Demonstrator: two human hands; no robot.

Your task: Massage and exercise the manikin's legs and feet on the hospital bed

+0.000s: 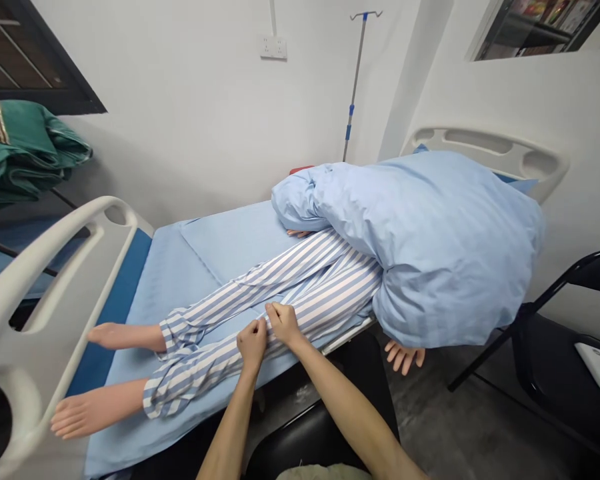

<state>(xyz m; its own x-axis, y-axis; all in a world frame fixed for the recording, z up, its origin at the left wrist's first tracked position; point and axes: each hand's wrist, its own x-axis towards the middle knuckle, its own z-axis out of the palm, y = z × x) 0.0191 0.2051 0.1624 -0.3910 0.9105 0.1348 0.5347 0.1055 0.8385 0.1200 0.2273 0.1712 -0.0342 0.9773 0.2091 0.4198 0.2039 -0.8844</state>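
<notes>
We see the left hand and the right hand close together, both closed and pinching the cloth of the striped trousers at the nearer leg of a mannequin, which lies on a bed. The trousers already cover both legs down to the ankles, and the bare feet are outside them. The upper body is under a blue blanket, so we cannot see it.

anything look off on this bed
The blue quilt is heaped over the upper half of the mannequin, hiding it, and a mannequin hand dangles past the edge of the hospital bed instead of resting on it.
</notes>
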